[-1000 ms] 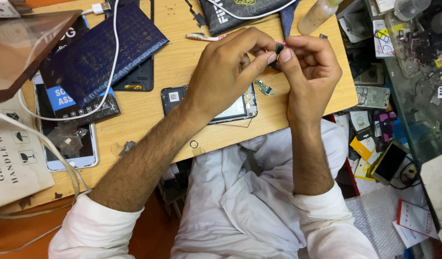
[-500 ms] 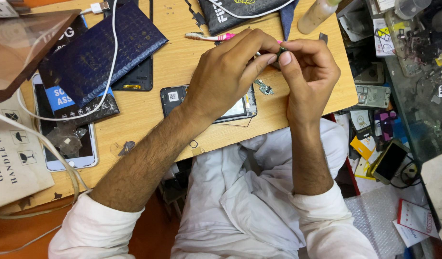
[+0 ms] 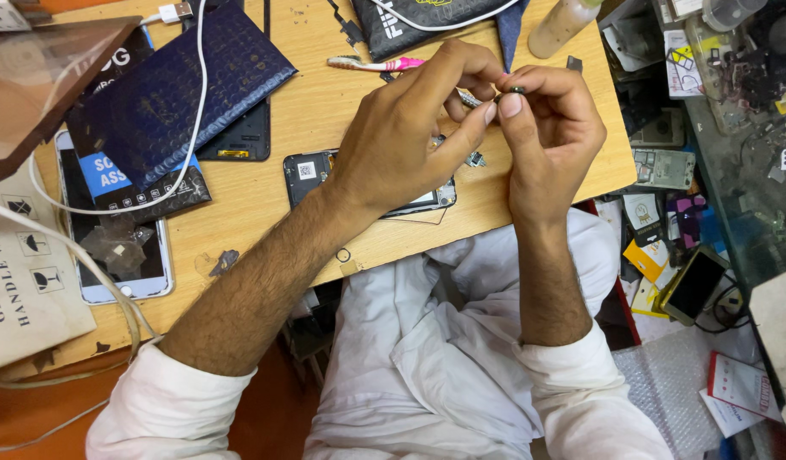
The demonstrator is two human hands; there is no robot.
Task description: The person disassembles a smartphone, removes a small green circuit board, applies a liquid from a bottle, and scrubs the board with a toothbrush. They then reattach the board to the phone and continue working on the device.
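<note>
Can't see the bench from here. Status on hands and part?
Both hands raised, left hand and right hand pinching a small dark part together. Opened phone lies under them on the wooden board.

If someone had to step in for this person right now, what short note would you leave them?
Left hand: raised over the wooden table, fingers pinching a tiny dark part together with the right hand.
Right hand: thumb and forefinger on the same part, held above the table.
Opened phone: lies back-off on the table, partly under the left hand.
Toothbrush: pink and white, beyond the hands.
Done: phone back is off, small part is out and in hand.
Left: judging by the open phone, work on the part and closing up.
</note>
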